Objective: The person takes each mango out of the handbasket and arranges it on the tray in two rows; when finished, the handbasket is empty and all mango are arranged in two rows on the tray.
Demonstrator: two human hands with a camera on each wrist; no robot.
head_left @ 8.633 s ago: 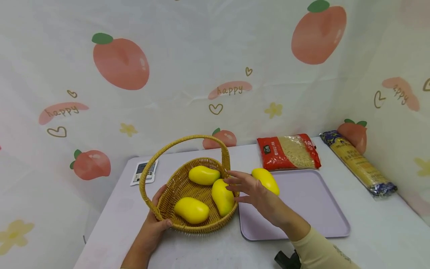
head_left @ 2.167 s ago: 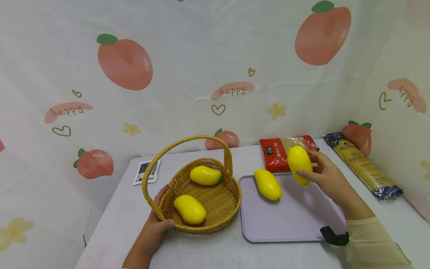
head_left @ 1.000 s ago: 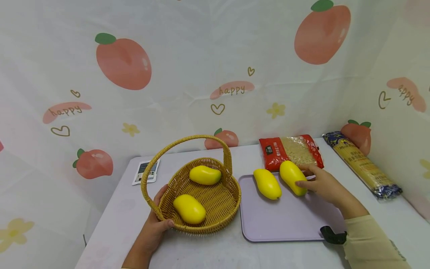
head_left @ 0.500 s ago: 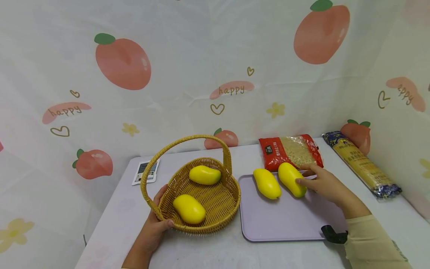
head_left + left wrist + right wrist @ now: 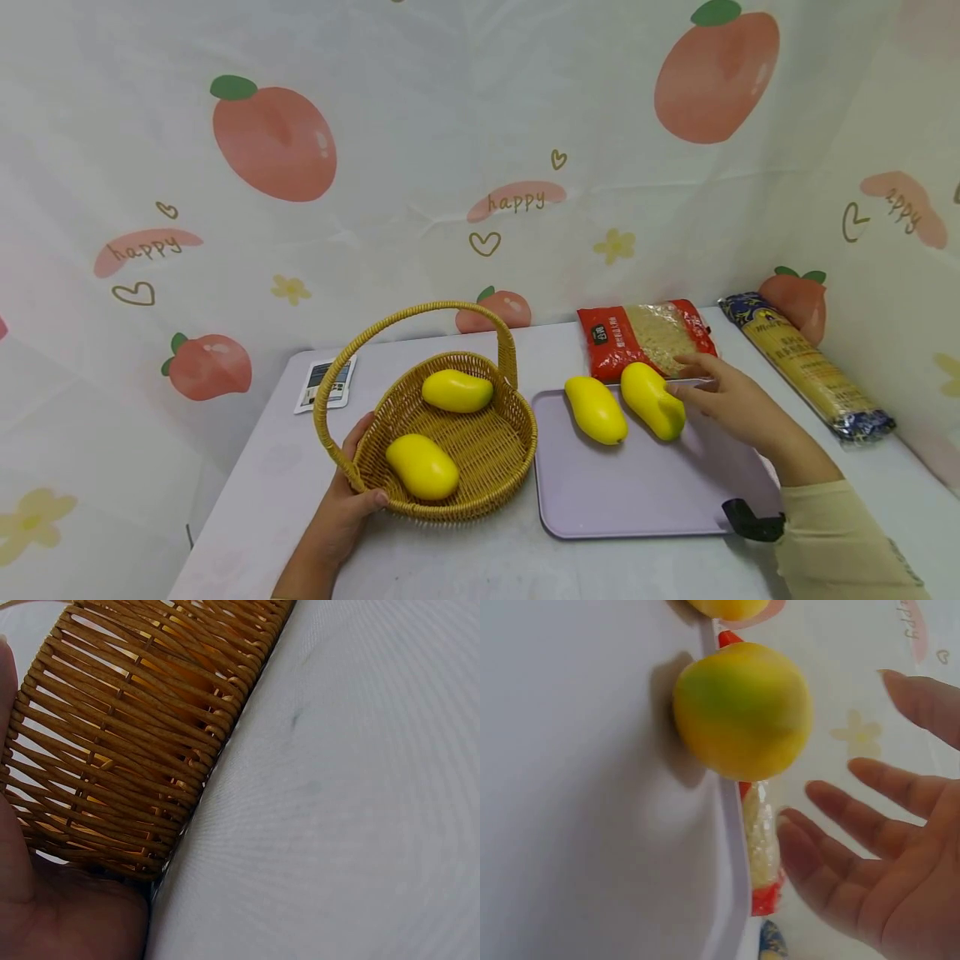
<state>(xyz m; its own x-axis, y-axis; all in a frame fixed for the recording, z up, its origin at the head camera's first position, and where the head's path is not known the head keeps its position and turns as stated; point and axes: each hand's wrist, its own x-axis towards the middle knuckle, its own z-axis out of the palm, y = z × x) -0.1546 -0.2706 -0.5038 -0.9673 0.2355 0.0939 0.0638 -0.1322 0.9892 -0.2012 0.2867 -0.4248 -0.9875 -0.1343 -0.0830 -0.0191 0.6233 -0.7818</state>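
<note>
Head view is showing the left grip [image 5: 341, 508] holding a basket [image 5: 480, 442] by its side, fingers behind and thumb on the rim; two mangoes [image 5: 423, 468] are lying inside, to that grip's right. The right grip [image 5: 735, 404] is hovering with fingers and thumb apart, just beside a yellow mango [image 5: 647, 398] lying on the tray [image 5: 622, 496] to its left. Another mango [image 5: 596, 410] is lying farther left, and a red bag [image 5: 660, 337] is resting on the bench [image 5: 442, 558] beyond that grip.

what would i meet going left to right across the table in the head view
White packet → wicker basket → left mango on the tray → right mango on it → right hand → long yellow-and-blue packet.
</note>
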